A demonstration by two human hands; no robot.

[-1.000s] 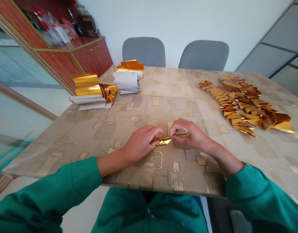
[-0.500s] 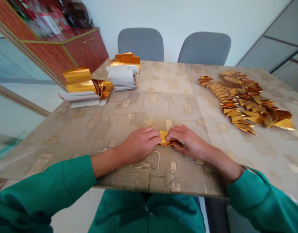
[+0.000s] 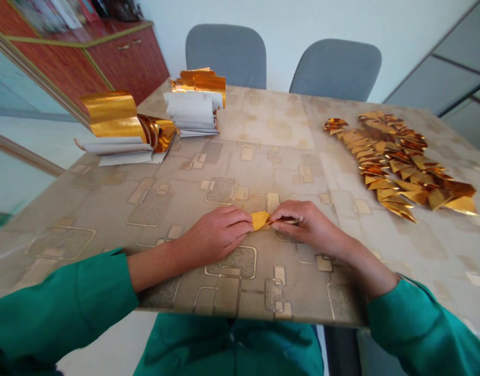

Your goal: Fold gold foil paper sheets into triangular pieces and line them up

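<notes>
Drawn slightly apart since the last frame, both hands now on a longer stretch of foil, with the whole view tipped a little lower over the tabletop. Between them, just in front of the body and near the table's edge, a folded gold foil piece (image 3: 260, 220), a bright yellow-gold triangle at the left end tapering into a thin strip at the right. Left hand (image 3: 214, 235): fingers curled, tips pressed against the wide end, a narrow pinch. Right hand (image 3: 308, 224): narrow pinch too, thumb and fingers closed on the thin strip. Both wrists low, forearms in green sleeves, left sleeve (image 3: 56, 308) and right sleeve (image 3: 420, 324).

Farther up the patterned table (image 3: 263, 172), at left, a gold foil roll (image 3: 109, 115) lying on white paper sheets (image 3: 118, 151). Just beside it, a stack of white paper strips (image 3: 191, 109) topped with gold foil (image 3: 199, 81). At right, a long heap of gold foil triangles (image 3: 396, 167), overlapping. Beyond the table, two grey chairs (image 3: 225, 55) (image 3: 336, 70) and a reddish wooden cabinet (image 3: 126, 62), with packages on top, any print too small and blurred to read.
</notes>
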